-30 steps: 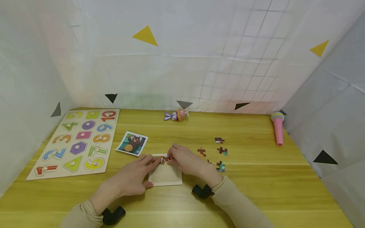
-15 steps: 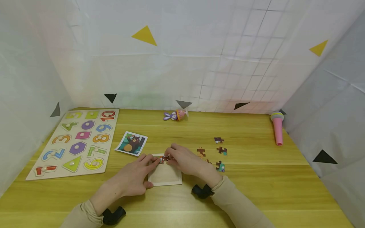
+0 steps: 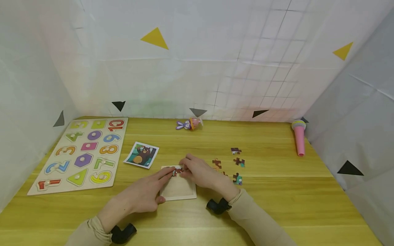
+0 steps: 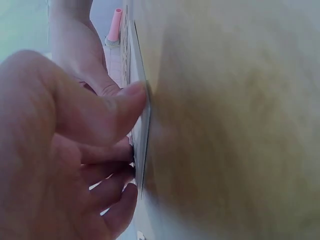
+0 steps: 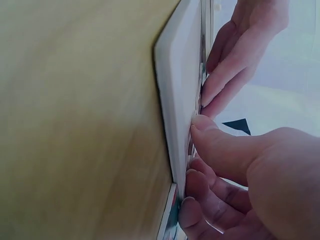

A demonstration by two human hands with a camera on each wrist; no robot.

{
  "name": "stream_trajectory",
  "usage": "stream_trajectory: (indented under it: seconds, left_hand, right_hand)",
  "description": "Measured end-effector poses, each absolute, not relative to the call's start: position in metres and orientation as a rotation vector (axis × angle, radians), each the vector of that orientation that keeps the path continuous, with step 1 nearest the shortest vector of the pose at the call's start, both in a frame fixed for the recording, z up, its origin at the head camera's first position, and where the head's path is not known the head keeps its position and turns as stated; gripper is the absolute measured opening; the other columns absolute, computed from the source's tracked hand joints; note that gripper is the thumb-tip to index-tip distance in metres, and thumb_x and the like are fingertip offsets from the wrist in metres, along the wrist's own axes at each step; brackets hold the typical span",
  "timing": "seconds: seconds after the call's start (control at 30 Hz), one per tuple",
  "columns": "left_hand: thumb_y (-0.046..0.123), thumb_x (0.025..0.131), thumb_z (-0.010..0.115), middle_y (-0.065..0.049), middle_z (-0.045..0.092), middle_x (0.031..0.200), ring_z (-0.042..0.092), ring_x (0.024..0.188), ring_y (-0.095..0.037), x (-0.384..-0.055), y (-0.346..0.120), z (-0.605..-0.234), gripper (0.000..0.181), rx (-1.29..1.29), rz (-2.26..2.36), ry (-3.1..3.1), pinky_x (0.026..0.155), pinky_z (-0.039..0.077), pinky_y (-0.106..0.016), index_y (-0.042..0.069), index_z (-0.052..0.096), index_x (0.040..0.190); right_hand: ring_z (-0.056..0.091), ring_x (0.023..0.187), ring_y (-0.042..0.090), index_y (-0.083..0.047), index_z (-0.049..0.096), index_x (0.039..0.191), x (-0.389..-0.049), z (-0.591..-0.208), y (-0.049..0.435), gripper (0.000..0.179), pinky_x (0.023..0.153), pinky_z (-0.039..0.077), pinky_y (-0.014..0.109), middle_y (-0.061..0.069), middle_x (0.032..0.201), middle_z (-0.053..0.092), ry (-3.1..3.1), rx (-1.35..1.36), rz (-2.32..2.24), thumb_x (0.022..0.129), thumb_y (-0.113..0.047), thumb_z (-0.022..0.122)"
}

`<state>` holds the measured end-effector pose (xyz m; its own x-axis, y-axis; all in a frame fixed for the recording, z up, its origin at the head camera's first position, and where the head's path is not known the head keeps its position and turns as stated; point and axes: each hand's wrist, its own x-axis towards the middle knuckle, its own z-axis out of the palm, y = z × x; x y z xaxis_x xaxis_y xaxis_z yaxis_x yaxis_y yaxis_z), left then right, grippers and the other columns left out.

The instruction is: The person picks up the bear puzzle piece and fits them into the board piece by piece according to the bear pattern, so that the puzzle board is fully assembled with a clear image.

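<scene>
The left hand lies with fingers extended, the right hand pinching; between them sits the wooden puzzle tray. Just inside its far edge, the pinched bear-face jigsaw piece could tip or skew under uneven fingertip pressure.

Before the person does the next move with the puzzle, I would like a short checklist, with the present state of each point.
1. Wooden tray lying flat on the table: ok.
2. Left hand touching the tray: ok, thumb at its near left corner.
3. Right hand at the bear-face piece: ok.
4. That piece fully seated: cannot tell, fingers partly cover it.
5. Bear picture card face up and uncovered: ok.
6. Near part of the tray filled: not ok, bare.
</scene>
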<state>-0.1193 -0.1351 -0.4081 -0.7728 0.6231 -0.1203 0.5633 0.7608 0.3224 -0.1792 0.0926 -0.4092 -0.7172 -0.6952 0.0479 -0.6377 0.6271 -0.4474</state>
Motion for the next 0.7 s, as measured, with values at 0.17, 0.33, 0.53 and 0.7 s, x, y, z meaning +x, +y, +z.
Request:
stream_trajectory:
  seconds: [0.17, 0.33, 0.53, 0.7]
  left_hand:
    - [0.031, 0.090, 0.068, -0.005, 0.026, 0.165, 0.045, 0.139, -0.025, -0.117, -0.134, -0.407, 0.078, 0.932, 0.371, 2.736, 0.106, 0.047, -0.044, 0.003, 0.034, 0.155]
    - [0.035, 0.092, 0.067, -0.012, 0.035, 0.159, 0.038, 0.144, -0.032, -0.118, -0.127, -0.406, 0.078, 1.030, 0.336, 2.779, 0.111, 0.043, -0.047, 0.008, 0.033, 0.157]
    - [0.034, 0.091, 0.067, -0.011, 0.040, 0.154, 0.042, 0.137, -0.026, -0.120, -0.123, -0.408, 0.075, 1.087, 0.255, 2.809, 0.102, 0.050, -0.043, 0.010, 0.038, 0.155]
    - [0.033, 0.093, 0.066, -0.008, 0.032, 0.161, 0.034, 0.145, -0.028, -0.121, -0.122, -0.409, 0.074, 1.095, 0.249, 2.772, 0.112, 0.042, -0.044, 0.007, 0.037, 0.155]
  right_hand:
    - [0.058, 0.084, 0.016, -0.002, 0.064, 0.120, -0.179, -0.409, 0.093, 0.027, 0.075, 0.052, 0.029, 0.007, 0.100, 0.058, 2.712, -1.138, -0.704, 0.097, -0.016, 0.066]
    - [0.059, 0.086, 0.017, -0.002, 0.066, 0.121, -0.181, -0.408, 0.094, 0.027, 0.077, 0.052, 0.030, 0.008, 0.101, 0.059, 2.705, -1.141, -0.700, 0.097, -0.013, 0.067]
    - [0.060, 0.091, 0.017, -0.004, 0.066, 0.123, -0.181, -0.407, 0.095, 0.026, 0.081, 0.053, 0.032, 0.006, 0.103, 0.059, 2.682, -1.096, -0.692, 0.097, -0.007, 0.064]
    - [0.060, 0.092, 0.017, -0.003, 0.066, 0.123, -0.182, -0.407, 0.096, 0.025, 0.083, 0.053, 0.032, 0.005, 0.103, 0.059, 2.668, -1.070, -0.710, 0.098, -0.004, 0.061]
